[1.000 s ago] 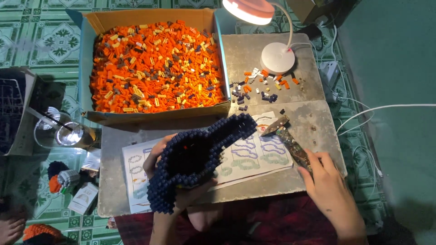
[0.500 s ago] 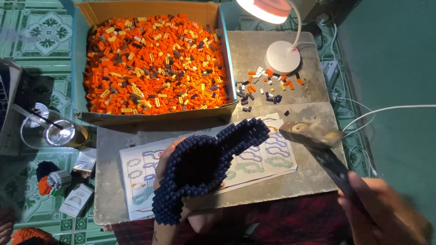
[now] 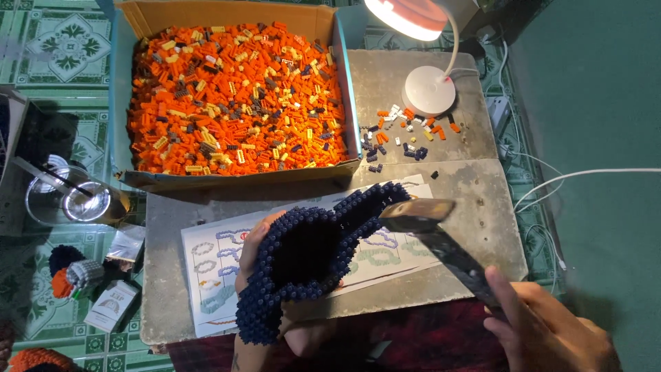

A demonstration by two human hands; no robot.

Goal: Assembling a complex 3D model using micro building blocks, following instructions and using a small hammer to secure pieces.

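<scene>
Left hand (image 3: pixel 265 275) gripping dark blue studded brick piece (image 3: pixel 310 251) from beneath. Right hand (image 3: pixel 544 331) clutching hammer (image 3: pixel 441 241) by handle (head blurred), head hovering just beside piece's upper end. Instruction sheet (image 3: pixel 213 269) lying under both.

Your left hand (image 3: pixel 275 275) grips a dark blue studded brick model (image 3: pixel 313 251), held over a printed instruction sheet (image 3: pixel 213 265) on the grey surface (image 3: pixel 475 207). Your right hand (image 3: pixel 551 334) holds a dark flat-headed tool (image 3: pixel 441 241), its head touching the model's upper end. Behind: a cardboard box (image 3: pixel 234 96) filled mostly with orange small bricks; just beside it, a loose brick scatter (image 3: pixel 403 134) at the base of a lit white lamp (image 3: pixel 427 89).
</scene>
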